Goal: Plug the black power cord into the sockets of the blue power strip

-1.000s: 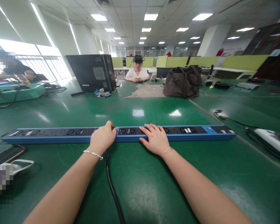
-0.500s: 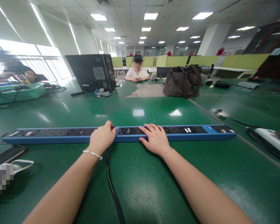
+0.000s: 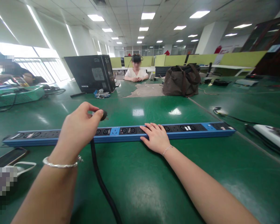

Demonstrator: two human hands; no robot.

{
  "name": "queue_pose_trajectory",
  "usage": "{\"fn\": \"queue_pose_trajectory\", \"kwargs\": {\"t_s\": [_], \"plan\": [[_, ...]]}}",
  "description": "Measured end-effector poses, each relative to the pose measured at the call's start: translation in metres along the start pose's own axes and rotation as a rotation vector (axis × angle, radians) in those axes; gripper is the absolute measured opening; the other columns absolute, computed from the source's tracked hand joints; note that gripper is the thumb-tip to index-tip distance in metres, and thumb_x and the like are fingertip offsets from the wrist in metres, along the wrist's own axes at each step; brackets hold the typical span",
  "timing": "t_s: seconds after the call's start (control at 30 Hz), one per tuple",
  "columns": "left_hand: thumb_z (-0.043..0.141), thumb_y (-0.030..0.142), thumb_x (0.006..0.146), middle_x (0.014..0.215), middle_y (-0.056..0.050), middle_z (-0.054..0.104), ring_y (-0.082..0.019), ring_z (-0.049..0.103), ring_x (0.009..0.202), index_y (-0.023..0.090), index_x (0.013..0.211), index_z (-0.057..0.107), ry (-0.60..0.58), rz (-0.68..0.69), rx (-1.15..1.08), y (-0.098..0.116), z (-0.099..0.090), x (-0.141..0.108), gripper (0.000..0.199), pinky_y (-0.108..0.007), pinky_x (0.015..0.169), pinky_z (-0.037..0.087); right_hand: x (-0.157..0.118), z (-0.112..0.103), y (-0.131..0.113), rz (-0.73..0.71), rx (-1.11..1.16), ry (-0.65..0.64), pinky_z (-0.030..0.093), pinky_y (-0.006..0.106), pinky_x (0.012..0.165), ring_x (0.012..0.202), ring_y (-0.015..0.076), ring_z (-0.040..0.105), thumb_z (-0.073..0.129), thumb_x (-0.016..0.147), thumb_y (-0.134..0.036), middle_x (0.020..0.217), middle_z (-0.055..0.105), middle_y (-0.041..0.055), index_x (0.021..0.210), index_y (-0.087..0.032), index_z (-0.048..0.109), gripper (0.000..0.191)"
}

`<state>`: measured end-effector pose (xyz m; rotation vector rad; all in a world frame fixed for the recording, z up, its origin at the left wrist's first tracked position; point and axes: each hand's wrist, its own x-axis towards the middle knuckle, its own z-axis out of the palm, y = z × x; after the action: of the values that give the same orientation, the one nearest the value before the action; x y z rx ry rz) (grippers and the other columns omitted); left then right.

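A long blue power strip (image 3: 115,131) with black socket sections lies across the green table. My left hand (image 3: 80,127) is raised above it, left of the middle, pinching a black power plug (image 3: 104,115). The plug is clear of the sockets, its metal prongs pointing to the right. From below my left hand the thick black cable (image 3: 100,179) runs down toward me. My right hand (image 3: 156,138) rests flat on the strip right of the middle, fingers spread over the sockets and thumb at the near edge.
At the left are a phone (image 3: 9,157) and a green basket (image 3: 25,95) of cables. Farther back stand a black computer case (image 3: 91,74), gloves (image 3: 102,94) and a brown bag (image 3: 180,81). A white device (image 3: 273,137) lies right. A person (image 3: 136,73) sits opposite; another (image 3: 16,71) is at left.
My left hand has lifted up and to the left off the strip, bringing the plug out of the blue socket section. My right hand stays in place on the strip.
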<state>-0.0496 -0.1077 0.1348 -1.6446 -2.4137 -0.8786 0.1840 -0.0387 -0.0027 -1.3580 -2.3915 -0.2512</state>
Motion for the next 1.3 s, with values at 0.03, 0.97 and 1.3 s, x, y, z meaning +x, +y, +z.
{"fn": "queue_pose_trajectory", "kwargs": {"t_s": [0.03, 0.97, 1.3], "plan": [[0.044, 0.053, 0.076, 0.062, 0.002, 0.06, -0.018, 0.056, 0.059, 0.027, 0.087, 0.058, -0.004, -0.018, 0.003, -0.003, -0.007, 0.001, 0.031, -0.027, 0.055, 0.037, 0.0, 0.0, 0.0, 0.002, -0.003, -0.001, 0.023, 0.044, 0.101, 0.122, 0.024, 0.038, 0.043, 0.085, -0.052, 0.135, 0.049, 0.002, 0.129, -0.032, 0.048, 0.049], [0.033, 0.05, 0.083, 0.094, -0.011, 0.067, -0.024, 0.06, 0.083, 0.02, 0.103, 0.052, -0.447, -0.027, 0.396, -0.115, 0.043, 0.057, 0.041, -0.032, 0.071, 0.044, 0.0, 0.002, 0.002, -0.012, -0.02, 0.009, 0.024, 0.044, 0.1, 0.122, 0.0244, 0.039, 0.043, 0.085, -0.05, 0.134, 0.049, 0.0034, 0.13, -0.03, 0.048, 0.049], [0.036, 0.048, 0.082, 0.085, -0.008, 0.067, -0.023, 0.06, 0.08, 0.02, 0.095, 0.053, -0.502, 0.011, 0.406, -0.116, 0.045, 0.057, 0.035, -0.03, 0.068, 0.044, 0.0, 0.001, 0.001, -0.011, -0.029, 0.011, 0.024, 0.043, 0.1, 0.122, 0.0242, 0.039, 0.042, 0.085, -0.05, 0.134, 0.049, 0.0037, 0.13, -0.03, 0.048, 0.049]]}}
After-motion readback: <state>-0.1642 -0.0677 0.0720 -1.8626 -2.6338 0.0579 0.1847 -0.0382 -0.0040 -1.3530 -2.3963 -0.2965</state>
